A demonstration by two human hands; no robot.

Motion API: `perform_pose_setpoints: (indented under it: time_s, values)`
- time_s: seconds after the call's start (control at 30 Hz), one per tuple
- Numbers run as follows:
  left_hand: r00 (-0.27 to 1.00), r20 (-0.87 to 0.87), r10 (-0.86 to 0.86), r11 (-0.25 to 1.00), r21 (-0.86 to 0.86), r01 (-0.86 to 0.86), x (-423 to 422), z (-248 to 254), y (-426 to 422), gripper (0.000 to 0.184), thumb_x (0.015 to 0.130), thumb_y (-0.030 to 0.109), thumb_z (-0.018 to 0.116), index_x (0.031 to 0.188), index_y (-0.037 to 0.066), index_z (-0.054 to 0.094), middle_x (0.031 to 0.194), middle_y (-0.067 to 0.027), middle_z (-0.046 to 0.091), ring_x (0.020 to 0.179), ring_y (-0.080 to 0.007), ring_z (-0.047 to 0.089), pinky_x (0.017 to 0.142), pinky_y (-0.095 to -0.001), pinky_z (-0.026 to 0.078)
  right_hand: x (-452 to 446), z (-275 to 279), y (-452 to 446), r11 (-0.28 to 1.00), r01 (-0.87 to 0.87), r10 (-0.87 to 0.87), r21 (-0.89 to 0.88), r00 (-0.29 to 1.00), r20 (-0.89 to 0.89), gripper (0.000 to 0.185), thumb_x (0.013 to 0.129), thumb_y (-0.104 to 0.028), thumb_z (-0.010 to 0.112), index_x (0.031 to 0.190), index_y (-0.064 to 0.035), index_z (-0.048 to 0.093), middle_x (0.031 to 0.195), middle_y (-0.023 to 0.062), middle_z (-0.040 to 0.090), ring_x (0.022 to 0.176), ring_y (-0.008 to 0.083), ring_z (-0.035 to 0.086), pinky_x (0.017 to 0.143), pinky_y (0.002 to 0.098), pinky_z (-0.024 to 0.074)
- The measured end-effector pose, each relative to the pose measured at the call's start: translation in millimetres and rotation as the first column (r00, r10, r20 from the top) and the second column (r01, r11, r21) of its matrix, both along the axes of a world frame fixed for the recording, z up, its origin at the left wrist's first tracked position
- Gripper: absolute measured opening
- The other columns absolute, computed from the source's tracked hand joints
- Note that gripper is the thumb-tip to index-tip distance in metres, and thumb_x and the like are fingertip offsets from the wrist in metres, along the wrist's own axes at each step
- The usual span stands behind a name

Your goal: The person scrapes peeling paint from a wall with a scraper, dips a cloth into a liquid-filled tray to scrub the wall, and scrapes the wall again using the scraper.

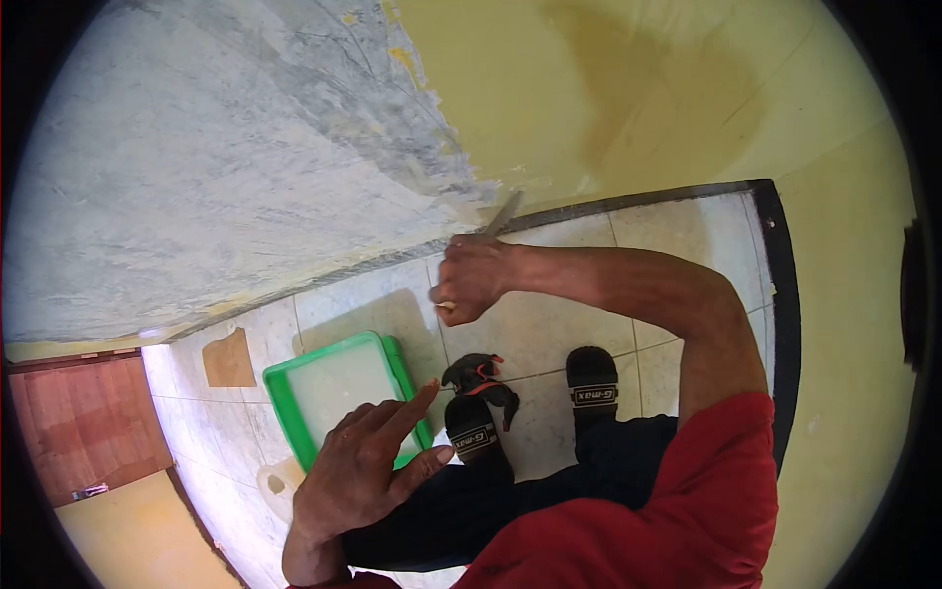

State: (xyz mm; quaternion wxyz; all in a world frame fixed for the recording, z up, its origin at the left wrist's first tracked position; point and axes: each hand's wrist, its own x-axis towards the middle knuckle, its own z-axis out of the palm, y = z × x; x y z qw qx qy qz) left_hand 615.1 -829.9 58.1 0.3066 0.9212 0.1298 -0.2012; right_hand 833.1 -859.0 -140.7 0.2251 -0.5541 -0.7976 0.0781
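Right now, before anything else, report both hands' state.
Left hand: open, nothing visible in it.
Right hand: closed, holding a scraper with its blade exposed.

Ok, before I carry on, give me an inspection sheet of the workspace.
Surface: wall part patchy grey-white, part yellow; floor tiled.
Job's things: blade angled towards the wall's lower edge, contact unclear; green tray on the floor.
Clutter: black-and-red item by a slipper; brown sheet near the tray.
Hands: right hand gripping the blade's handle; left hand open, apparently empty.
Cables: nothing seen.
Surroundings: reddish wood panel.
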Motion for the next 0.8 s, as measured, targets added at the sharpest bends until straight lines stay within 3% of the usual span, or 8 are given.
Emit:
perform_pose_setpoints:
  time_s: [0.07, 0.2, 0.3, 0.43, 0.5, 0.6, 0.7, 0.8]
  values:
    - [1.000, 0.002, -0.012, 0.999, -0.033, 0.012, 4.6, -0.7, -3.3, 0.060, 0.087, 0.038, 0.061, 0.134, 0.003, 0.046, 0.091, -0.0170, 0.062, 0.085, -0.0326, 0.060, 0.079, -0.0415, 0.046, -10.7, 3.5, -2.2, 0.996, -0.023, 0.026, 0.086, 0.999, -0.031, 0.023, 0.070, -0.027, 0.055, 0.055, -0.0104, 0.060, 0.048, 0.0101, 0.056, 0.048, 0.0305, 0.059, 0.049, 0.0403, 0.0484]
    - [0.999, 0.036, -0.019, 0.999, 0.035, 0.017, 2.4, -5.0, -3.6, 0.060, 0.088, 0.039, 0.060, 0.134, 0.003, 0.046, 0.091, -0.0174, 0.062, 0.086, -0.0333, 0.060, 0.078, -0.0419, 0.046, -4.2, -9.1, -6.5, 0.997, -0.034, 0.034, 0.069, 0.999, 0.009, 0.023, 0.069, -0.026, 0.054, 0.054, -0.0100, 0.059, 0.047, 0.0106, 0.055, 0.048, 0.0309, 0.058, 0.049, 0.0404, 0.0477]
    - [1.000, -0.002, -0.016, 1.000, -0.012, 0.016, 11.1, -3.0, -7.4, 0.060, 0.088, 0.039, 0.060, 0.134, 0.003, 0.046, 0.091, -0.0177, 0.062, 0.086, -0.0336, 0.060, 0.079, -0.0422, 0.046, -20.3, 11.4, 6.4, 0.988, -0.094, 0.100, 0.120, 0.994, -0.045, 0.023, 0.069, -0.026, 0.054, 0.052, -0.0109, 0.057, 0.047, 0.0099, 0.055, 0.047, 0.0294, 0.058, 0.048, 0.0400, 0.0478]
    - [1.000, 0.026, 0.016, 1.000, 0.009, -0.016, 0.9, -1.2, -1.3, 0.059, 0.088, 0.038, 0.061, 0.133, 0.003, 0.046, 0.091, -0.0179, 0.062, 0.085, -0.0340, 0.060, 0.079, -0.0422, 0.046, 7.5, -7.8, 0.8, 0.990, -0.013, 0.031, 0.138, 0.991, -0.129, 0.024, 0.068, -0.026, 0.055, 0.049, -0.0112, 0.052, 0.046, 0.0099, 0.054, 0.046, 0.0297, 0.057, 0.045, 0.0404, 0.0451]
    - [0.999, 0.032, 0.000, 0.998, 0.057, -0.002, -1.8, 1.6, -1.9, 0.059, 0.088, 0.037, 0.061, 0.133, 0.003, 0.046, 0.090, -0.0176, 0.062, 0.083, -0.0340, 0.060, 0.079, -0.0421, 0.046, 7.5, -0.9, -0.5, 0.994, 0.039, -0.029, 0.101, 0.995, -0.092, 0.024, 0.068, -0.025, 0.056, 0.049, -0.0110, 0.052, 0.046, 0.0100, 0.053, 0.045, 0.0300, 0.056, 0.046, 0.0408, 0.0458]
    - [0.999, 0.045, -0.022, 1.000, 0.003, 0.022, 6.9, -1.3, -6.3, 0.059, 0.088, 0.038, 0.061, 0.133, 0.003, 0.046, 0.090, -0.0173, 0.062, 0.081, -0.0336, 0.060, 0.078, -0.0419, 0.046, -10.5, 0.9, 3.2, 0.982, -0.064, 0.067, 0.178, 0.998, -0.011, 0.023, 0.067, -0.023, 0.056, 0.049, -0.0100, 0.052, 0.045, 0.0090, 0.053, 0.042, 0.0286, 0.055, 0.046, 0.0398, 0.0478]
    - [0.995, 0.095, 0.002, 1.000, 0.017, -0.003, -1.3, -4.6, -0.6, 0.059, 0.087, 0.038, 0.061, 0.133, 0.003, 0.046, 0.090, -0.0171, 0.062, 0.080, -0.0337, 0.060, 0.077, -0.0421, 0.046, 18.9, -6.2, -13.8, 0.987, 0.033, -0.028, 0.156, 0.999, -0.039, 0.023, 0.067, -0.024, 0.055, 0.050, -0.0099, 0.054, 0.046, 0.0094, 0.053, 0.043, 0.0292, 0.055, 0.044, 0.0400, 0.0458]
    - [0.997, 0.071, -0.040, 0.999, 0.028, 0.038, 4.6, 0.0, -3.7, 0.060, 0.088, 0.038, 0.061, 0.134, 0.003, 0.046, 0.091, -0.0173, 0.062, 0.081, -0.0337, 0.060, 0.078, -0.0421, 0.046, -8.2, -6.4, -8.3, 0.995, -0.034, 0.036, 0.096, 0.999, -0.025, 0.022, 0.067, -0.026, 0.056, 0.051, -0.0112, 0.056, 0.047, 0.0097, 0.054, 0.045, 0.0292, 0.057, 0.048, 0.0411, 0.0470]
